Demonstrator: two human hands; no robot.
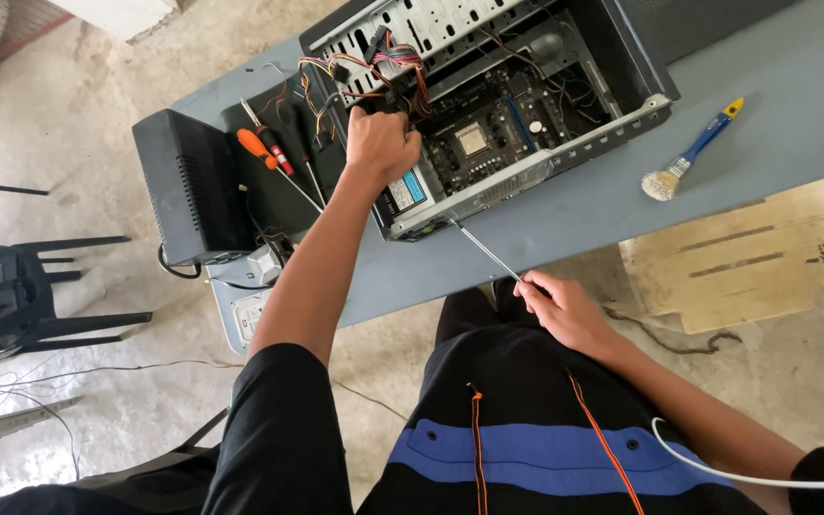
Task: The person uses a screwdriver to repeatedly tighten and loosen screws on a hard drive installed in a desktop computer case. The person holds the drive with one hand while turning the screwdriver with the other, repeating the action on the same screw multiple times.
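An open black computer case (565, 143) lies on its side on a grey table (793, 105), motherboard and coloured wiring exposed. My left hand (381, 143) reaches in at the case's left end and rests on the power supply, fingers closed among the bundle of coloured cables (374, 69). My right hand (565, 307) is near my lap and grips the handle of a long thin screwdriver (485, 250), whose metal shaft points up to the case's front lower edge.
A blue and yellow brush (689, 154) lies on the table to the right. Orange and red screwdrivers (269, 153) lie left of the case beside a black box unit (188, 186). A power strip (250, 305) hangs at the table edge. Black chairs (11, 296) stand at the left.
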